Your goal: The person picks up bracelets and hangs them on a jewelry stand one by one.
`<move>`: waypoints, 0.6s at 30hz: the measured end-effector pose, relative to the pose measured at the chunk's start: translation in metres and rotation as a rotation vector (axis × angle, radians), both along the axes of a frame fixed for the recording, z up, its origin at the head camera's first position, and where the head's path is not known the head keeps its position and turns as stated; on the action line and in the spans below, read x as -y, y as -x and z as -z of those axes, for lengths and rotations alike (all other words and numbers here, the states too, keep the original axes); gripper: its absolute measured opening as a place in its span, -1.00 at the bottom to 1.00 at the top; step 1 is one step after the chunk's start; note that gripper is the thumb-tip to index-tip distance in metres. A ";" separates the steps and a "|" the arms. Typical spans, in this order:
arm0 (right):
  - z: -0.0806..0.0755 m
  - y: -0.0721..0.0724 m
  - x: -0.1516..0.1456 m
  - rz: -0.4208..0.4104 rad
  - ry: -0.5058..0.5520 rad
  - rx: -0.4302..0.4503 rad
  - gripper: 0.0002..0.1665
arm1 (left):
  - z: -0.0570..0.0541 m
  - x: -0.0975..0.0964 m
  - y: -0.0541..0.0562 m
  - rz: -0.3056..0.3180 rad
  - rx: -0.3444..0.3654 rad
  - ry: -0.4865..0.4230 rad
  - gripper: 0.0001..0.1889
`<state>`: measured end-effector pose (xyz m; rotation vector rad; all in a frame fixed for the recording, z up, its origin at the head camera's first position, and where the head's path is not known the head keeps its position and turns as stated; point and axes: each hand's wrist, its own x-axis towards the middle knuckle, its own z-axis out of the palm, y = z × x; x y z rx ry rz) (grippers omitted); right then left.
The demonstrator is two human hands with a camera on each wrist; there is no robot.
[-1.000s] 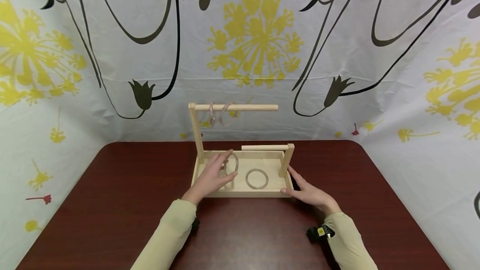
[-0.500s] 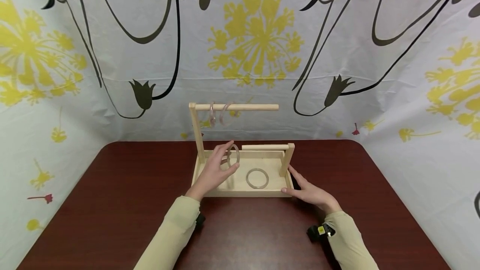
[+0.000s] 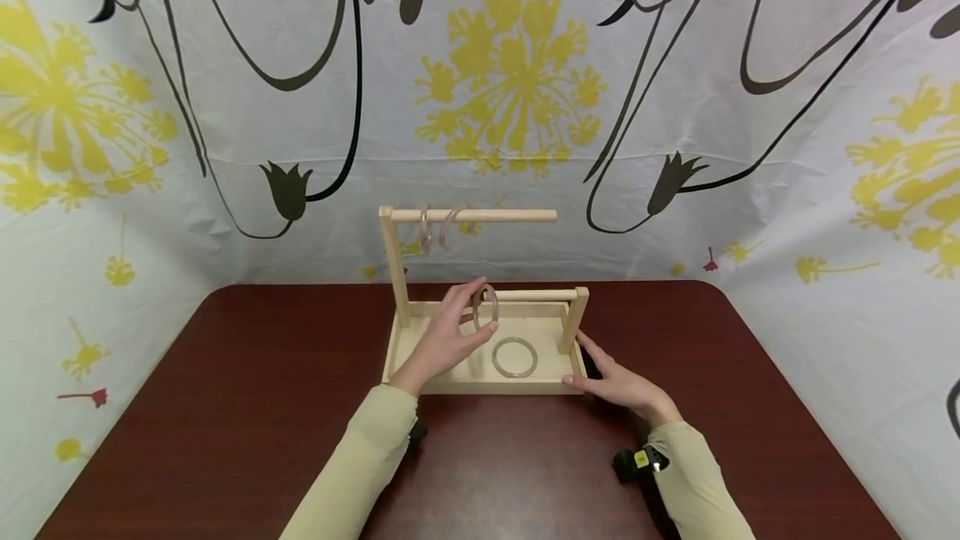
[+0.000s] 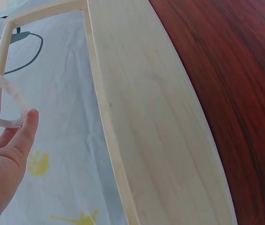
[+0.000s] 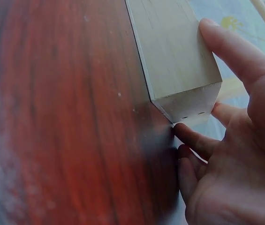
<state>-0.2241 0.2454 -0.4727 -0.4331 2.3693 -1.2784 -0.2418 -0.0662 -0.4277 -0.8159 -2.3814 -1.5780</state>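
Note:
A pale translucent bangle (image 4: 16, 97) is pinched upright between the thumb and fingers of my left hand (image 3: 448, 336). It overlaps the free left end of the lower rod (image 3: 536, 295) of a wooden bangle stand (image 3: 480, 387); whether the rod tip is through it I cannot tell. My right hand (image 3: 626, 386) grips the tray's right front corner, thumb on the front wall and fingers at the end wall. Another bangle (image 3: 516, 375) lies flat in the tray. Two pinkish bangles, one of them the left bangle (image 3: 425, 232), hang on the upper rod (image 3: 510, 215).
The stand sits near the back of a dark red-brown table (image 3: 262, 407). Two uprights rise from the tray, a tall left post (image 3: 393, 265) and a short right post (image 3: 574, 321). A white patterned cloth (image 3: 480, 123) hangs behind and at both sides.
My left hand has lifted the bangle from over the tray's left part and carried it right and up to the lower rod's free end. The right hand keeps its place.

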 end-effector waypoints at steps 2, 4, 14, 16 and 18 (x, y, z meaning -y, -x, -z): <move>0.001 0.000 0.000 0.019 -0.002 0.008 0.14 | -0.001 -0.003 0.001 0.005 0.006 0.002 -0.30; 0.001 0.000 0.001 0.032 -0.005 0.015 0.14 | 0.000 -0.006 0.002 0.007 0.008 0.007 -0.30; 0.001 0.002 0.002 0.051 -0.020 0.005 0.13 | 0.004 -0.016 0.005 0.014 0.048 0.041 -0.30; 0.001 0.002 0.002 0.054 -0.027 0.003 0.13 | 0.004 -0.018 0.005 0.017 0.047 0.041 -0.30; 0.001 0.002 0.001 0.057 -0.027 0.001 0.13 | 0.003 -0.019 0.005 0.019 0.041 0.045 -0.30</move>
